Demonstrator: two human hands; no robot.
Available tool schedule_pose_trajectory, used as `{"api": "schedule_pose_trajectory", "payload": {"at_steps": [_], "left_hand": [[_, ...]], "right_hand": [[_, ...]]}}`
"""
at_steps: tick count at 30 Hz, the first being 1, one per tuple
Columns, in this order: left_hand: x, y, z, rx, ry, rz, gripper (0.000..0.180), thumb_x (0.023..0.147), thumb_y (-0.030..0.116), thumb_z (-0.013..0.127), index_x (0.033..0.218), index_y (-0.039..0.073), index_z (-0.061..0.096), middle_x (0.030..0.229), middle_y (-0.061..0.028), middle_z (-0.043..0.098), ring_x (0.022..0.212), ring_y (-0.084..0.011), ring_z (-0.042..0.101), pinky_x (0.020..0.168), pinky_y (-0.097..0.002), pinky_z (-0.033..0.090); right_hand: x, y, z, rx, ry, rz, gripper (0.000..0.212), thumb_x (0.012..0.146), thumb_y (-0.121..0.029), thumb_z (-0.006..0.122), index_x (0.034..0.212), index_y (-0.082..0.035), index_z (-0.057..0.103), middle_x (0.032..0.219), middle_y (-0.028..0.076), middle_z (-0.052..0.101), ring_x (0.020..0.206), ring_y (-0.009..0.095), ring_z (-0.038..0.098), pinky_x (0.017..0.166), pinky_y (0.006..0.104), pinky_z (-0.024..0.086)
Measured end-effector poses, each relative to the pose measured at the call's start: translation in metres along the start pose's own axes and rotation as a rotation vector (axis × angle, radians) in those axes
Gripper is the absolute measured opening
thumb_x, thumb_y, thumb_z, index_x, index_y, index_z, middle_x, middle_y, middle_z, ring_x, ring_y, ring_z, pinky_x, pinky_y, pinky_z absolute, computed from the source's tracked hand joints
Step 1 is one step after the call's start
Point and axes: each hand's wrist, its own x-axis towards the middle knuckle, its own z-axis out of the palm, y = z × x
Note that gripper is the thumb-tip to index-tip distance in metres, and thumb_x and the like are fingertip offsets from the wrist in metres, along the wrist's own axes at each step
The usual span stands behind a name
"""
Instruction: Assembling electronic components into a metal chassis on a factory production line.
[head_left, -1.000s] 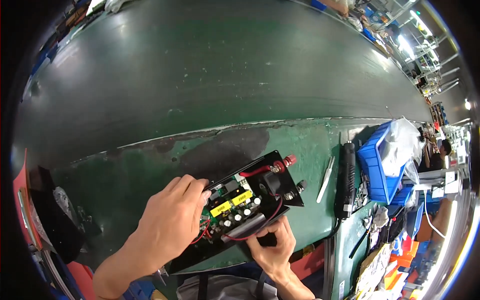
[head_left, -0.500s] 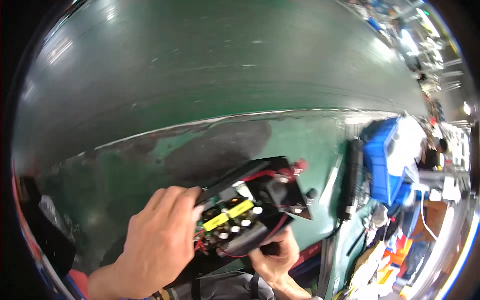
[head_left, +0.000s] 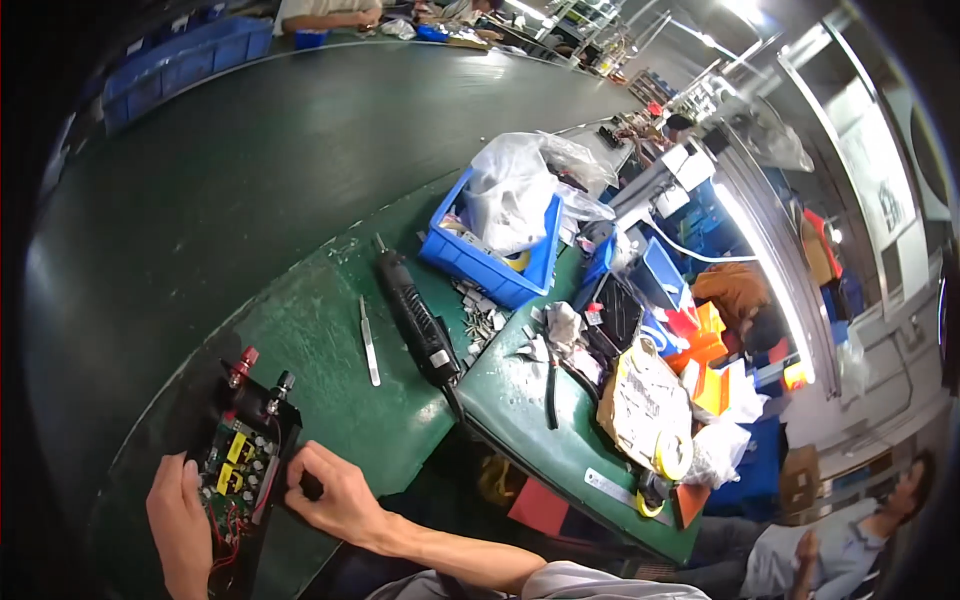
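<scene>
Left hand [head_left: 180,520] sits at about 8 o'clock on the open black case [head_left: 287,435], fingers together along its edge with the thumb tucked over, so it looks to be pinching that wall. Right hand [head_left: 335,495] is at 4 o'clock, fingers curled against the opposite side; can't tell from here whether it pinches the wall or just braces. Hands on both flanks probably steady the case and leave the top open to view.

The case lies at the desk's [head_left: 330,370] near edge, in the person's 10 o'clock, close to the body. Inside: circuit board [head_left: 248,470] with two yellow blocks, face up, presumably so parts can be seen. Loose red wires [head_left: 230,540] at its 6 o'clock end. Red terminal [head_left: 241,366] at 12, black terminal [head_left: 281,390] at 1, pointing outward, clear of the fingers.

Reading outward from the case: slim silver tool [head_left: 369,345] between 1 and 2 o'clock, then black power screwdriver [head_left: 415,315] at 2, both on bare surface, likely for easy reach. Beyond, same direction, blue bin [head_left: 480,270] with plastic bags; small screws [head_left: 482,315] loose beside it. Pliers [head_left: 552,390] toward 3, amid clutter. Seated co-worker [head_left: 830,550] past 3.
</scene>
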Motion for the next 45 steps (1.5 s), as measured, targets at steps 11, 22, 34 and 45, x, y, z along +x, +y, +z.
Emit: {"api": "schedule_pose_trajectory", "payload": {"at_steps": [11, 22, 34, 45], "left_hand": [[-0.003, -0.011, -0.004, 0.004, 0.010, 0.010, 0.025, 0.110, 0.013, 0.050, 0.097, -0.008, 0.055, 0.084, -0.0231, 0.058, 0.074, -0.0382, 0.056, 0.072, -0.0448, 0.046], [-0.018, -0.032, 0.001, -0.027, 0.184, 0.104, 0.029, 0.107, 0.018, 0.055, 0.094, -0.008, 0.061, 0.082, -0.0261, 0.061, 0.076, -0.0416, 0.060, 0.073, -0.0420, 0.047], [-0.029, -0.012, -0.001, -0.094, 0.181, -0.027, 0.037, 0.108, 0.028, 0.060, 0.102, -0.006, 0.072, 0.087, -0.0193, 0.067, 0.077, -0.0323, 0.065, 0.076, -0.0389, 0.049], [-0.027, -0.012, 0.007, -0.089, 0.209, -0.005, 0.030, 0.104, 0.027, 0.063, 0.102, 0.000, 0.075, 0.086, -0.0197, 0.063, 0.083, -0.0398, 0.065, 0.076, -0.0445, 0.049]], "right_hand": [[0.025, 0.013, -0.056, -0.380, 0.187, -0.319, 0.019, 0.087, 0.001, 0.072, 0.103, -0.003, 0.063, 0.101, 0.015, 0.060, 0.092, 0.036, 0.064, 0.079, 0.0430, 0.055], [-0.010, 0.007, 0.013, 0.000, -0.095, -0.350, 0.023, 0.080, 0.005, 0.073, 0.099, -0.003, 0.063, 0.098, 0.016, 0.063, 0.093, 0.037, 0.063, 0.082, 0.0431, 0.053], [0.011, 0.002, 0.001, 0.058, -0.172, -0.085, 0.017, 0.081, 0.005, 0.074, 0.087, -0.001, 0.059, 0.098, 0.008, 0.067, 0.079, 0.015, 0.062, 0.074, 0.0298, 0.052], [0.029, 0.004, -0.002, 0.037, -0.241, -0.054, 0.020, 0.078, -0.002, 0.078, 0.084, -0.004, 0.059, 0.071, -0.002, 0.057, 0.067, 0.006, 0.051, 0.059, 0.0256, 0.044]]}}
